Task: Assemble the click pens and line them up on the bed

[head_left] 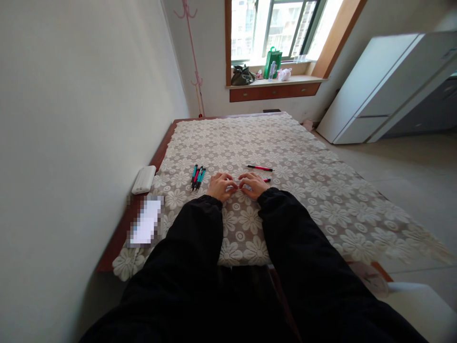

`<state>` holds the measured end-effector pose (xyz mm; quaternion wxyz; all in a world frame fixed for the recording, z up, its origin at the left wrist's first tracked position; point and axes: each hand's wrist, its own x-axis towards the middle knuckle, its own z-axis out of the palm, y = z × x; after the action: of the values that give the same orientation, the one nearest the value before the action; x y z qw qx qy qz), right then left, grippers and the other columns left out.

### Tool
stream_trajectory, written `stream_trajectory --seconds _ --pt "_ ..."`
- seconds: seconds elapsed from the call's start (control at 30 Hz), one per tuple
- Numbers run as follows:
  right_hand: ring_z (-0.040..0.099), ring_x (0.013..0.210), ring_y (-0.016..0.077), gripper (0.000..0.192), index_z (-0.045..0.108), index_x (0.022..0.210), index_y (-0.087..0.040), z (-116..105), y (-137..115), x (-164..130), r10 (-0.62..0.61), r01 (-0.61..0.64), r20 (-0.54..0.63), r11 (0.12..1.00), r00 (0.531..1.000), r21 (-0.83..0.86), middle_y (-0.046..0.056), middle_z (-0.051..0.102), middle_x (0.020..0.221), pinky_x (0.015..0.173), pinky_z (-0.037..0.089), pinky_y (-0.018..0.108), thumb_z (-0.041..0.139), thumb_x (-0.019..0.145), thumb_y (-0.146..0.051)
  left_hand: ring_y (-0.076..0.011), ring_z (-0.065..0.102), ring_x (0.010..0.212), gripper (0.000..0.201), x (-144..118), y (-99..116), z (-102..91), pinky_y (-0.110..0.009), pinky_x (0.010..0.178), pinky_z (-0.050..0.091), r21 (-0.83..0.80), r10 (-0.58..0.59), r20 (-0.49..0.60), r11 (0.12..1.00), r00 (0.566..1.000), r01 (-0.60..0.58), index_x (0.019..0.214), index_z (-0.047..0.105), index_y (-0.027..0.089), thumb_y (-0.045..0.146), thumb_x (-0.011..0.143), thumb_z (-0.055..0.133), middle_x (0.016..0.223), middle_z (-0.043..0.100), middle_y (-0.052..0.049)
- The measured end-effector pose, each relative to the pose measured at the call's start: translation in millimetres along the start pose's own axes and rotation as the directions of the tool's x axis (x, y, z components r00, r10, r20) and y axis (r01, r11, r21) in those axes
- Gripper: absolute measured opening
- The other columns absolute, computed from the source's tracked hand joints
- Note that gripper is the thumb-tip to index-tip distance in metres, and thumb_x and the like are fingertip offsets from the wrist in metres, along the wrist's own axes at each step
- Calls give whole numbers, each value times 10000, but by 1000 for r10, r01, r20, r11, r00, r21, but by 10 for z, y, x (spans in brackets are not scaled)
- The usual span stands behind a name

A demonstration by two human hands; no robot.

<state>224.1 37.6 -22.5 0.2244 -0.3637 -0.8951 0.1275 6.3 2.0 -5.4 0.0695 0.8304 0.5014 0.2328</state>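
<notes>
The only view looks forward and down from the head, across the tablecloth toward the window.

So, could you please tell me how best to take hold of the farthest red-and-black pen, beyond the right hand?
Probably pinch its mid-barrel from above with the right hand: the slim pen lies flat and crosswise, its middle uncovered.

The wooden table, spread with floral cloth, carries pens and a white device.

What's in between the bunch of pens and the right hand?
The left hand is between the pens and the right hand, in the head view.
</notes>
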Motion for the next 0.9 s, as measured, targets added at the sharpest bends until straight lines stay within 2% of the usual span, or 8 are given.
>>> stream_trajectory --seconds 0.13,0.23,0.33,0.47,0.9 --pt "521 1211 298 113 717 930 -266 2 -23 -8 8 -8 -15 1000 1000 9 60 650 1256 1010 407 519 665 829 -274 -244 521 1153 194 -6 50 -61 -435 1038 367 16 -13 84 1000 996 12 970 783 367 282 887 630 1128 674 -18" --pt "513 1226 299 107 715 911 -264 15 -21 -11 18 -18 -33 1000 999 11 57 646 1270 1031 383 531 672 813 -251 -246 522 1161 201 -17 107 -102 -427 1033 375 19 -49 41 999 998 49 1006 766 338 277 866 636 1124 671 -28" --pt "511 1228 296 92 713 889 -258 19 -17 -8 32 -32 -34 999 999 10 54 642 1275 1035 375 530 666 814 -233 -258 530 1134 152 -23 141 -103 -426 1020 384 30 -80 5 996 997 80 889 760 286 408 820 702 1064 666 -45" --pt "509 1225 299 67 711 882 -253 15 -26 -3 44 -44 -28 999 999 0 57 641 1278 1023 380 527 663 835 -253 -267 533 1099 263 -14 147 -54 -442 993 390 53 -93 22 994 995 92 805 760 273 530 803 706 1008 657 -47" --pt "524 1207 291 71 701 870 -250 34 -12 -14 61 -62 -63 998 996 -5 53 652 1265 1023 386 514 678 808 -225 -258 536 1130 155 -38 185 -23 -431 1002 397 45 -153 12 987 988 153 853 773 283 418 810 708 1064 672 -37"
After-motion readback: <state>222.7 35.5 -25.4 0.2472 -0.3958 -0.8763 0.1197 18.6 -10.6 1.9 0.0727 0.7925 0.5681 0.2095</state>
